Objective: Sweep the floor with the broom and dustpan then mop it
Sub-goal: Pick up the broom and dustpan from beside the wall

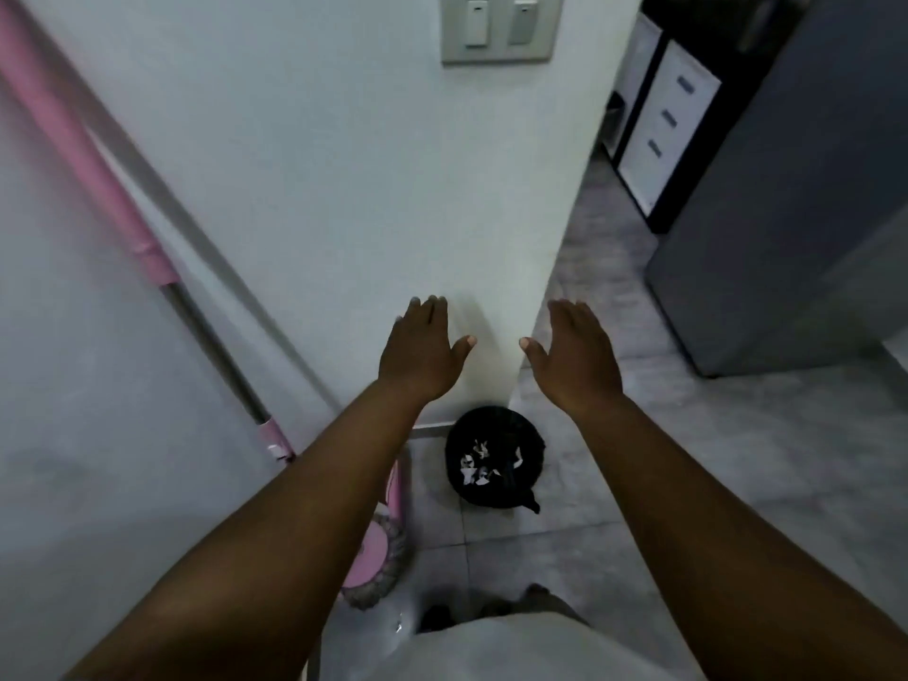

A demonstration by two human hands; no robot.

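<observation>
My left hand [422, 353] and my right hand [575, 358] are stretched out in front of me with straight fingers, palms down, holding nothing. A mop with a pink and grey handle [103, 184] leans against the white wall on the left. Its round pink head with a grey fringe [378, 557] stands on the floor, partly hidden by my left forearm. Below my hands a black bin [494, 457] with a dark liner sits on the grey tiled floor, with white paper scraps in it. No broom or dustpan shows.
A white wall corner [535, 267] with a light switch plate [501, 27] stands straight ahead. A grey cabinet [781, 238] and a white drawer unit [663, 125] are on the right. Grey floor tiles [712, 459] spread to the right of the bin.
</observation>
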